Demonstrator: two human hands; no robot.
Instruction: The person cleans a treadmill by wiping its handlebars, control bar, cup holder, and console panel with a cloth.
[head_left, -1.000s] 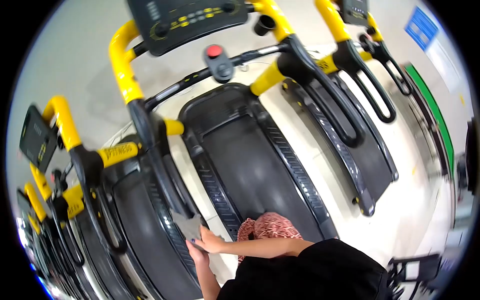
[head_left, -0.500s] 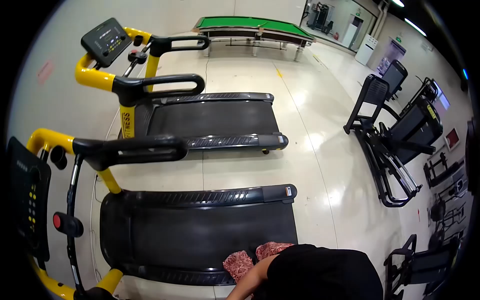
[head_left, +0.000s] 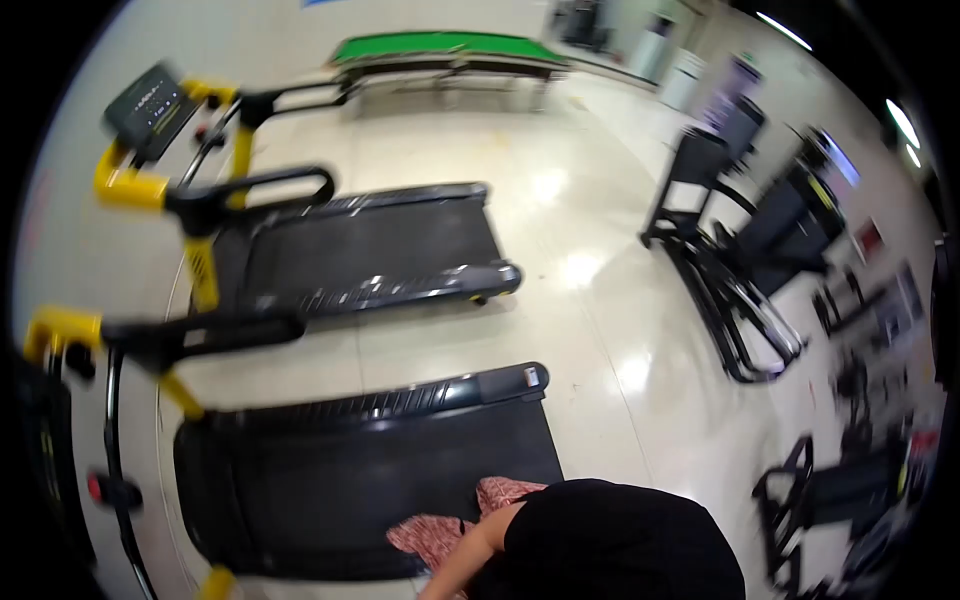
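With both hands out of view and their fingers' state impossible to tell, one bare forearm (head_left: 468, 562) slants at bottom centre near the first treadmill (head_left: 340, 480) of two, lower left, the second treadmill (head_left: 375, 245) upper left, one billiard table (head_left: 450, 45) top centre, open floor (head_left: 590, 390) separating both treadmills' rear edges from overlapping exercise machines (head_left: 790, 230) at right.

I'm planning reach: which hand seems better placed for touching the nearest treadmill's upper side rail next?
Probably right: the right forearm shows near that treadmill; the left arm isn't visible. Both hands are out of view.

Black-and-yellow treadmill (head_left: 320, 490), dark-belted, at the view's lower left
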